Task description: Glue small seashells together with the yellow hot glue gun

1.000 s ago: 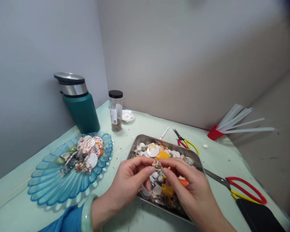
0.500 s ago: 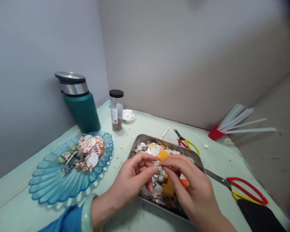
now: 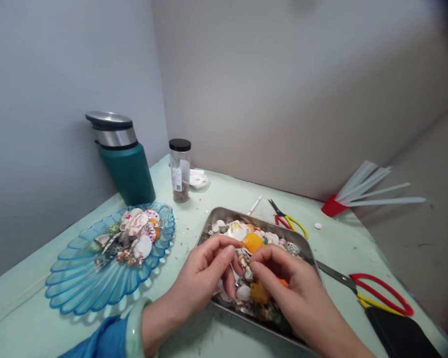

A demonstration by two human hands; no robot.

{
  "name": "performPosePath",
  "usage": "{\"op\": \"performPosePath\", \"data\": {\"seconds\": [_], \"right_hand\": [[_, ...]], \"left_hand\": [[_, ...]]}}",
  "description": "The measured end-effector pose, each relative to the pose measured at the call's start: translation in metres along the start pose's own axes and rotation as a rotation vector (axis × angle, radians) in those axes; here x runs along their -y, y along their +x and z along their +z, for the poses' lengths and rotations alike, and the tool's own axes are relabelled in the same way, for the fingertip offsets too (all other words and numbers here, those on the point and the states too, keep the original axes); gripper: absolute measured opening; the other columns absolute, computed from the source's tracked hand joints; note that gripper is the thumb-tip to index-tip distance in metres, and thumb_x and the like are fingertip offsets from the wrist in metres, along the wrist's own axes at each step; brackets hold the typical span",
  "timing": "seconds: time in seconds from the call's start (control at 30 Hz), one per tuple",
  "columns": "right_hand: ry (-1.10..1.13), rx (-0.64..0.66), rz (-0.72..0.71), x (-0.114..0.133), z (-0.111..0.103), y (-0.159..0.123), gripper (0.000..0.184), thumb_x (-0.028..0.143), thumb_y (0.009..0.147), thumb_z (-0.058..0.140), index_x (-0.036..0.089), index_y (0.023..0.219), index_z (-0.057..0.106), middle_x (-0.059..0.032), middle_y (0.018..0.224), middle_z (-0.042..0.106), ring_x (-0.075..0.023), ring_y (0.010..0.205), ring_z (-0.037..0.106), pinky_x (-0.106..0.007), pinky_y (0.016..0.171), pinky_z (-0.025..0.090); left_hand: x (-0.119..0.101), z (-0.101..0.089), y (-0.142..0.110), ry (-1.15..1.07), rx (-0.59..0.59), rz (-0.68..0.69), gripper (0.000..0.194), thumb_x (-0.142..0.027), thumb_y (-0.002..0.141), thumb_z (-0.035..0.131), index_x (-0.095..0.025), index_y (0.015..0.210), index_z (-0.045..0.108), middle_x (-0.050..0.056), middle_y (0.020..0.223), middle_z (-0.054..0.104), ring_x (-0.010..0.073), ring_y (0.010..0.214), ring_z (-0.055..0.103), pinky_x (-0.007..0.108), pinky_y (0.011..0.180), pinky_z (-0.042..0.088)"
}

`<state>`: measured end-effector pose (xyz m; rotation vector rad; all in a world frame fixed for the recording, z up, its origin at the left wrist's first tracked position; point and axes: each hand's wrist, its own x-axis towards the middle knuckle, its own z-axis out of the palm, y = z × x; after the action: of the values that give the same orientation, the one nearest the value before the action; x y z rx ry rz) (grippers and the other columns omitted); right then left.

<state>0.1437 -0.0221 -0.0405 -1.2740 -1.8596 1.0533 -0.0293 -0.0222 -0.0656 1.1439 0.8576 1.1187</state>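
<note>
Both of my hands are over a metal tray [image 3: 224,213] filled with seashells. My left hand [image 3: 205,271] has its thumb and fingers apart, with nothing visible gripped between them. Thumb and forefinger of my right hand [image 3: 291,283] are pinched together just across from it; whatever they hold is too small to make out. Between the hands shows a small brown-and-white shell [image 3: 243,259], and I cannot tell whether it hangs from the pinch or lies in the tray. Close to the fingertips is an orange shell [image 3: 253,242], with a white scallop shell [image 3: 237,230] behind it.
On the left, a blue scalloped dish [image 3: 97,293] carries a pile of shells [image 3: 134,233]. Behind stand a green bottle [image 3: 129,171] and a black-lidded jar [image 3: 180,169]. Right of the tray lie small snips [image 3: 289,220], large scissors [image 3: 377,293] and a red cup [image 3: 334,205] with translucent sticks.
My left thumb has lifted and its fingers have parted from the pinch. The right hand has shifted slightly right, widening the gap between the hands.
</note>
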Motion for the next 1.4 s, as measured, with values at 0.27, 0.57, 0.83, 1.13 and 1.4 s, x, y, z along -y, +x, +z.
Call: {"op": "performPosePath", "data": {"seconds": [0.27, 0.57, 0.83, 1.13, 1.4], "right_hand": [[0.735, 0.32, 0.415, -0.001, 0.0, 0.004, 0.02, 0.034, 0.081, 0.062, 0.016, 0.075, 0.056, 0.0067, 0.044, 0.05, -0.0059, 0.04, 0.036, -0.019, 0.047, 0.028], [0.947, 0.349, 0.481, -0.004, 0.004, 0.007, 0.02, 0.031, 0.071, 0.071, 0.016, 0.07, 0.058, 0.0069, 0.052, 0.05, -0.0042, 0.038, 0.036, -0.019, 0.04, 0.035], [0.714, 0.205, 0.331, -0.005, 0.003, 0.003, 0.016, 0.03, 0.085, 0.061, 0.016, 0.092, 0.061, 0.0052, 0.055, 0.056, -0.0049, 0.045, 0.044, -0.017, 0.047, 0.034], [0.5, 0.01, 0.216, 0.0, 0.009, 0.003, 0.018, 0.034, 0.08, 0.068, 0.019, 0.089, 0.062, 0.0064, 0.063, 0.054, -0.0065, 0.052, 0.049, -0.018, 0.049, 0.04], [0.389, -0.035, 0.168, -0.005, 0.005, 0.001, 0.022, 0.04, 0.086, 0.061, 0.019, 0.079, 0.061, 0.0069, 0.058, 0.05, -0.0067, 0.053, 0.044, -0.018, 0.05, 0.036]], "left_hand": [[-0.004, -0.004, -0.004, 0.079, 0.04, 0.05, 0.027, -0.034, 0.08, 0.066, -0.018, 0.101, 0.061, 0.0, 0.08, 0.058, 0.0069, 0.054, 0.051, 0.019, 0.05, 0.04], [-0.004, -0.003, -0.005, 0.098, 0.103, 0.014, 0.022, -0.034, 0.085, 0.06, -0.017, 0.098, 0.062, 0.0, 0.073, 0.057, 0.0077, 0.054, 0.05, 0.02, 0.051, 0.04], [-0.006, 0.0, -0.002, 0.062, -0.006, -0.02, 0.023, -0.036, 0.082, 0.063, -0.015, 0.09, 0.058, -0.005, 0.058, 0.053, 0.0065, 0.047, 0.048, 0.017, 0.046, 0.035], [-0.004, -0.001, 0.0, 0.03, -0.026, -0.038, 0.026, -0.038, 0.08, 0.065, -0.015, 0.088, 0.055, -0.007, 0.054, 0.051, 0.0067, 0.045, 0.047, 0.018, 0.046, 0.037], [-0.005, -0.001, -0.001, 0.019, -0.006, -0.02, 0.03, -0.04, 0.078, 0.066, -0.014, 0.088, 0.055, -0.005, 0.059, 0.053, 0.0054, 0.045, 0.049, 0.018, 0.046, 0.039]]}}
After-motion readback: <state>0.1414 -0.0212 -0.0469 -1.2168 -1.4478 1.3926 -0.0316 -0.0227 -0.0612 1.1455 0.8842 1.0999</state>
